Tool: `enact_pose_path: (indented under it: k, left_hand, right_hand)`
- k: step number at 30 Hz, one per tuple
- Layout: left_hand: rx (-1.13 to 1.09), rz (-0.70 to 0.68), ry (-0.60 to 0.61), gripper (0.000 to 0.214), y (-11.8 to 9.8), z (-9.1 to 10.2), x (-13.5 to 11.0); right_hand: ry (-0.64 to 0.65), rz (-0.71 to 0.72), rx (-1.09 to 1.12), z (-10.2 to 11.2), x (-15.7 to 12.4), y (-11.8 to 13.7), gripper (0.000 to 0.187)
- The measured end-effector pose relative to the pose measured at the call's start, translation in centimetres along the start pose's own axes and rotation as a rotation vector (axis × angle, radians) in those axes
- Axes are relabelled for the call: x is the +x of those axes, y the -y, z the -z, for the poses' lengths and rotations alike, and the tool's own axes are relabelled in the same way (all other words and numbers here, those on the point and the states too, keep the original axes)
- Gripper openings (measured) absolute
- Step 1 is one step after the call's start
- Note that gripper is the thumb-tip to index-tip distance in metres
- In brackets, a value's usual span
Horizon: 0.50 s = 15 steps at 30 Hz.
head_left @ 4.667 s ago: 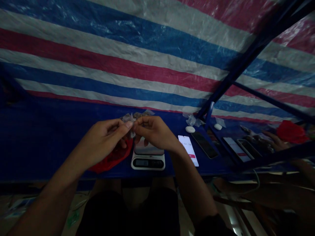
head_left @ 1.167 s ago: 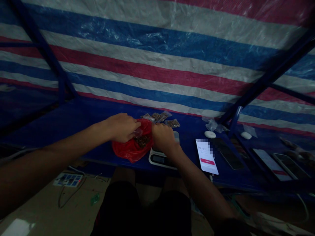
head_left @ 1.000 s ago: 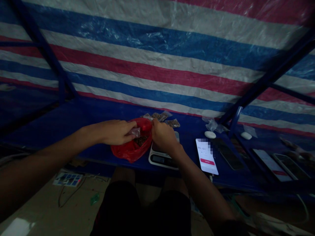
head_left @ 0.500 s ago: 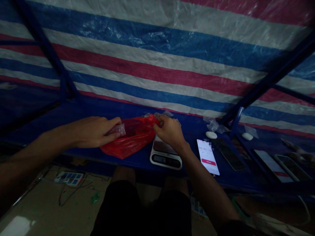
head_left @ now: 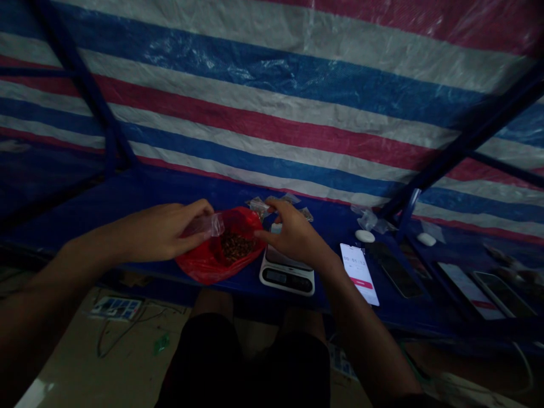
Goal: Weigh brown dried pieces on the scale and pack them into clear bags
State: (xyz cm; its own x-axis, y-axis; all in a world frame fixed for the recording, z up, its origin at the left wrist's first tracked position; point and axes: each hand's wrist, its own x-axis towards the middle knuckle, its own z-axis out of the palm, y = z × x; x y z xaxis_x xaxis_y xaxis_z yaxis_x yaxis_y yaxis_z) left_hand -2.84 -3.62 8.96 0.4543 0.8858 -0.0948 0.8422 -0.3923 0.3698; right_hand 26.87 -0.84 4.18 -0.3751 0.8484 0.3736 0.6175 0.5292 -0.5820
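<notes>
White scale point(head_left: 287, 281), set on desk point(head_left: 165, 184); red bag point(head_left: 203, 265) alongside, whose brown pieces point(head_left: 237, 248) could be spilled were its rim snagged by the spread right hand point(head_left: 297, 231); clear bag point(head_left: 216, 225), pinched by the left hand point(head_left: 173, 229) at that rim.

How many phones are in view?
4: a lit phone right of the scale, a dark phone beside it, and a third and fourth farther right. Others may be hidden.

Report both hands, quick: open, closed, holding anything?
Left hand: closed on a small clear plastic bag.
Right hand: open, thumb at the edge of the red bag; contact unclear.
</notes>
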Motion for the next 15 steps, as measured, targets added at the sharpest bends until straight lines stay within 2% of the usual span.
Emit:
enact_pose_path:
  k: [2,4,6,8,11,13,15]
  left_hand:
    - [-0.082,-0.036,-0.066,0.040,-0.6,-0.5,0.1]
    - [-0.116,-0.059,-0.167,0.048,-1.4,-1.3,0.4]
    - [-0.121,-0.061,-0.267,0.055,-2.3,-2.3,1.0]
    - [-0.121,-0.060,-0.346,0.057,-3.3,-3.1,1.7]
    - [-0.118,-0.087,-0.384,0.062,-4.2,-4.0,2.6]
    - [-0.100,-0.120,-0.383,0.074,-4.2,-4.4,2.9]
    - [-0.058,-0.175,-0.394,0.089,-3.4,-4.7,2.9]
  right_hand:
    - [-0.155,0.061,0.070,0.4,-0.3,0.9,0.060]
    - [-0.257,0.098,0.161,0.7,-0.5,2.1,0.045]
    - [-0.239,0.132,0.250,0.7,-0.6,3.1,0.031]
    - [-0.166,0.164,0.310,0.6,-0.6,3.6,0.025]
    - [-0.110,0.195,0.338,0.6,-0.7,3.3,0.018]
    - [-0.133,0.175,0.339,1.4,-0.8,2.2,0.014]
    - [-0.220,0.108,0.320,3.1,-1.0,0.4,0.015]
